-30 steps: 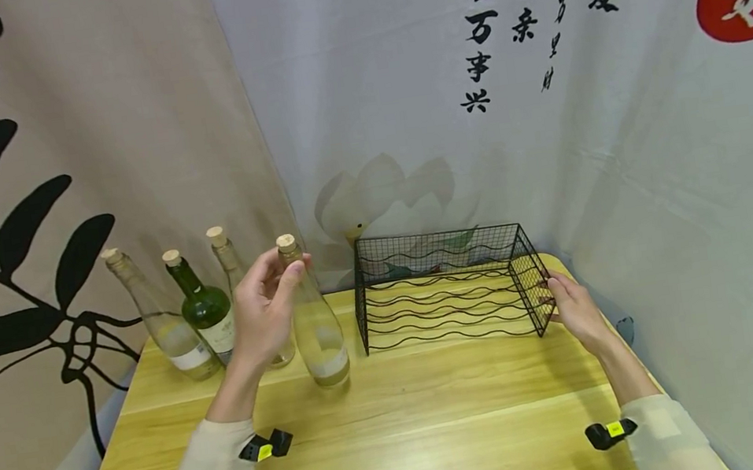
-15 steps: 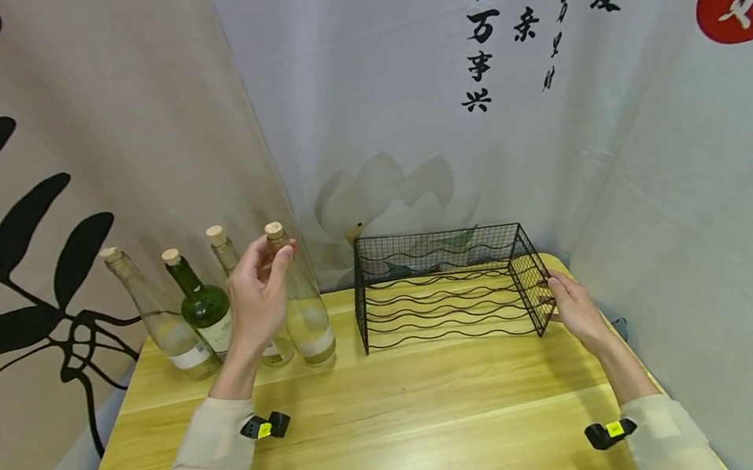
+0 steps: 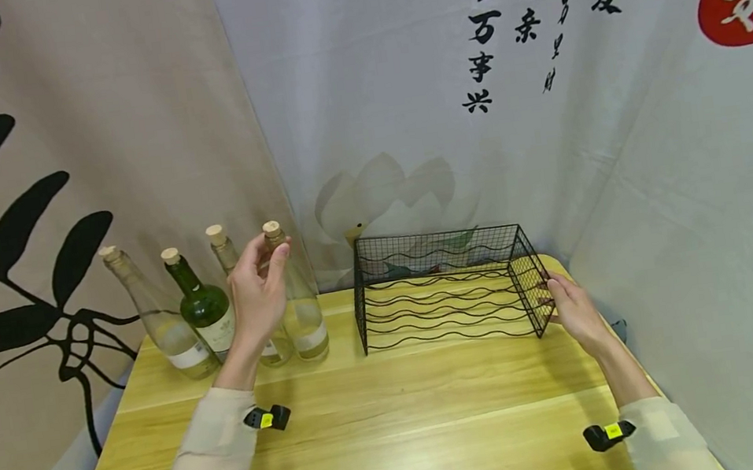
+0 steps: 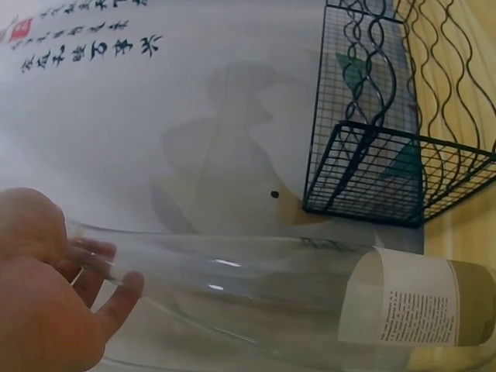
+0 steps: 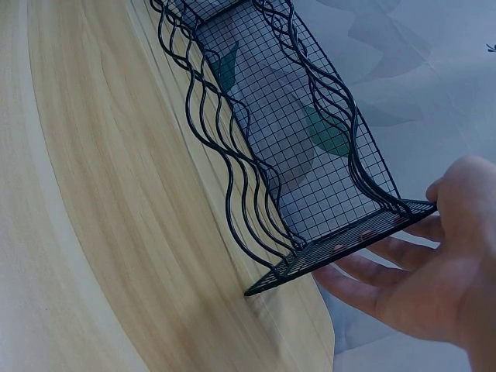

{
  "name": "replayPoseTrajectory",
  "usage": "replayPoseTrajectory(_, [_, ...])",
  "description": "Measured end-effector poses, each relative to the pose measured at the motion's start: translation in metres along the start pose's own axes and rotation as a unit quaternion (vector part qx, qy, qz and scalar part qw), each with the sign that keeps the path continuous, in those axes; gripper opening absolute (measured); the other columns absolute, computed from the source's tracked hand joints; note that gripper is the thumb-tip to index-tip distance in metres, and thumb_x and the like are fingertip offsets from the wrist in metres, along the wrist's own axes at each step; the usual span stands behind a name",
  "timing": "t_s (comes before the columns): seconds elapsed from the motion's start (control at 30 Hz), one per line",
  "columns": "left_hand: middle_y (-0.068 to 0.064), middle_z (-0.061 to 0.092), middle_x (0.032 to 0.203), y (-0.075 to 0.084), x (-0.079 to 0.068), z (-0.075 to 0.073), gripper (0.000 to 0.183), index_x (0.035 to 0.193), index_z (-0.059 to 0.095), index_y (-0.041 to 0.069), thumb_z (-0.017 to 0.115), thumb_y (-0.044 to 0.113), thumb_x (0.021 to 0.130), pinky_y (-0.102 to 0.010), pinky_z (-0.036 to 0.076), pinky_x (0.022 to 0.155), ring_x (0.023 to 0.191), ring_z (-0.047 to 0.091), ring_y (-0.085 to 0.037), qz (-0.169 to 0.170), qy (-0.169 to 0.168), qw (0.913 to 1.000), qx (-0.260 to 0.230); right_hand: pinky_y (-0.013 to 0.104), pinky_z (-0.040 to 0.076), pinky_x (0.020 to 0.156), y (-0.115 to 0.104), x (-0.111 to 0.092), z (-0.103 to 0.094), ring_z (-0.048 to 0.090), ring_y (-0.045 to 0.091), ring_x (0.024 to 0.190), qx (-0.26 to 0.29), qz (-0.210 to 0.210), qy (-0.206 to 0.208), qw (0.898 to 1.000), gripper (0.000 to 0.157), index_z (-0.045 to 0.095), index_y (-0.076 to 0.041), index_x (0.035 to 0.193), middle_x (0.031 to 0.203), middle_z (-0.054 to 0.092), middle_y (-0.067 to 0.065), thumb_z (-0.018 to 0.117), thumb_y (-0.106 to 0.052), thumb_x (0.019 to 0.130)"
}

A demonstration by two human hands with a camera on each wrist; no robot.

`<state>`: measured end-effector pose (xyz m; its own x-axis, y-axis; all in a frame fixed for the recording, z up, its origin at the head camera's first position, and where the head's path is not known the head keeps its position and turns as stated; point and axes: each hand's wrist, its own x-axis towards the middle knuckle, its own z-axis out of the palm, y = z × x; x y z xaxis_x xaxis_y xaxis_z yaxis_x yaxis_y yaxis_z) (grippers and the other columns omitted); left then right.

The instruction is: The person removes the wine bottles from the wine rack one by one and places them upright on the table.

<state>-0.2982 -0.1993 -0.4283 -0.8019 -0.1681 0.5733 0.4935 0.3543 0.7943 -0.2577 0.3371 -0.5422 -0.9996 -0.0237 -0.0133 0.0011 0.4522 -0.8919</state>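
My left hand pinches the neck of a clear, corked glass bottle at the right end of a row of bottles. In the left wrist view, the bottle's pale printed label shows near its base. Beside it stand another clear bottle, partly hidden by the hand, a green wine bottle and a clear bottle at the far left. My right hand grips the right mesh side of a black wire bottle rack; in the right wrist view its fingers lie against that side's outer face.
The rack stands at the back of a light wooden table, against a printed cloth backdrop. Another cloth hangs along the right edge. Each wrist wears a small black camera, the left one on a pale sleeve.
My left hand has carried its bottle left and back, close beside the other bottles. The right hand and the rack have stayed in place.
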Motion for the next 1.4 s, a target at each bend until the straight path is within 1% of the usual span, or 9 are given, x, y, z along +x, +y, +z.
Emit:
replayPoseTrajectory(0.2, [-0.014, 0.083, 0.133, -0.005, 0.002, 0.002, 0.034, 0.142, 0.073, 0.004, 0.070, 0.023, 0.114, -0.003, 0.057, 0.097, 0.122, 0.079, -0.026, -0.002, 0.004, 1.0000, 0.003, 0.068, 0.057, 0.118, -0.002, -0.001, 0.000, 0.044, 0.062, 0.157, -0.011, 0.000, 0.008, 1.000, 0.074, 0.011, 0.004, 0.180, 0.183, 0.019, 0.038, 0.020, -0.045, 0.125])
replayPoseTrajectory(0.3, [-0.015, 0.083, 0.133, -0.008, 0.003, 0.003, 0.034, 0.142, 0.073, 0.003, 0.071, 0.023, 0.114, -0.002, 0.057, 0.096, 0.122, 0.079, -0.032, -0.001, 0.007, 1.0000, 0.004, 0.069, 0.057, 0.118, -0.001, 0.000, 0.001, 0.043, 0.062, 0.158, -0.012, -0.001, 0.009, 1.000, 0.074, 0.012, 0.004, 0.180, 0.183, 0.019, 0.038, 0.021, -0.046, 0.125])
replayPoseTrajectory(0.57, [-0.016, 0.082, 0.134, -0.012, 0.004, 0.003, 0.035, 0.143, 0.072, 0.002, 0.070, 0.023, 0.114, -0.002, 0.056, 0.097, 0.122, 0.079, -0.032, -0.005, 0.007, 1.0000, 0.004, 0.071, 0.054, 0.121, -0.002, 0.000, 0.000, 0.035, 0.062, 0.163, -0.010, 0.004, 0.006, 1.000, 0.075, 0.010, 0.003, 0.180, 0.185, 0.014, 0.036, 0.020, -0.046, 0.125])
replayPoseTrajectory(0.8, [-0.015, 0.082, 0.135, -0.014, 0.004, 0.003, 0.036, 0.144, 0.072, 0.003, 0.070, 0.024, 0.114, -0.004, 0.057, 0.099, 0.114, 0.074, -0.001, -0.017, 0.006, 0.9998, 0.007, 0.072, 0.054, 0.121, -0.002, 0.001, 0.001, 0.037, 0.063, 0.161, -0.001, 0.002, 0.006, 1.000, 0.073, 0.012, 0.003, 0.180, 0.184, 0.016, 0.036, 0.021, -0.046, 0.125])
replayPoseTrajectory(0.87, [-0.015, 0.082, 0.135, -0.014, 0.004, 0.004, 0.036, 0.144, 0.072, 0.003, 0.070, 0.024, 0.114, -0.004, 0.057, 0.100, 0.113, 0.073, 0.002, -0.021, 0.005, 0.9997, 0.008, 0.071, 0.054, 0.120, -0.002, 0.000, 0.000, 0.035, 0.063, 0.163, -0.004, 0.002, 0.005, 1.000, 0.073, 0.012, 0.003, 0.180, 0.184, 0.016, 0.036, 0.021, -0.045, 0.125])
replayPoseTrajectory(1.0, [-0.015, 0.081, 0.136, -0.014, 0.004, 0.003, 0.038, 0.145, 0.072, 0.003, 0.069, 0.025, 0.115, -0.004, 0.057, 0.100, 0.120, 0.078, -0.016, -0.026, 0.003, 0.9996, 0.010, 0.070, 0.054, 0.120, -0.003, 0.000, 0.000, 0.027, 0.062, 0.167, -0.012, 0.004, 0.003, 1.000, 0.074, 0.010, 0.004, 0.180, 0.185, 0.014, 0.036, 0.019, -0.046, 0.125])
replayPoseTrajectory(1.1, [-0.016, 0.081, 0.137, -0.013, 0.005, 0.003, 0.039, 0.146, 0.070, 0.002, 0.068, 0.026, 0.115, -0.003, 0.056, 0.099, 0.125, 0.079, -0.031, -0.029, 0.001, 0.9995, 0.013, 0.070, 0.054, 0.121, -0.003, 0.000, 0.000, 0.031, 0.062, 0.165, -0.011, 0.004, 0.003, 1.000, 0.074, 0.011, 0.003, 0.180, 0.185, 0.015, 0.036, 0.019, -0.046, 0.125])
replayPoseTrajectory(1.27, [-0.018, 0.080, 0.138, -0.013, 0.006, 0.003, 0.040, 0.147, 0.069, 0.001, 0.067, 0.026, 0.116, -0.002, 0.056, 0.097, 0.126, 0.079, -0.033, -0.035, 0.000, 0.9991, 0.022, 0.070, 0.055, 0.121, -0.003, 0.000, 0.001, 0.042, 0.062, 0.159, -0.007, 0.004, 0.005, 1.000, 0.073, 0.014, 0.001, 0.180, 0.184, 0.018, 0.036, 0.020, -0.047, 0.125])
replayPoseTrajectory(1.4, [-0.018, 0.080, 0.139, -0.014, 0.005, 0.003, 0.040, 0.147, 0.069, 0.001, 0.067, 0.026, 0.116, -0.001, 0.055, 0.096, 0.127, 0.079, -0.034, -0.033, -0.002, 0.9992, 0.024, 0.070, 0.055, 0.120, -0.002, 0.000, 0.002, 0.042, 0.061, 0.160, -0.009, 0.004, 0.008, 1.000, 0.074, 0.014, 0.001, 0.180, 0.184, 0.018, 0.035, 0.020, -0.047, 0.125])
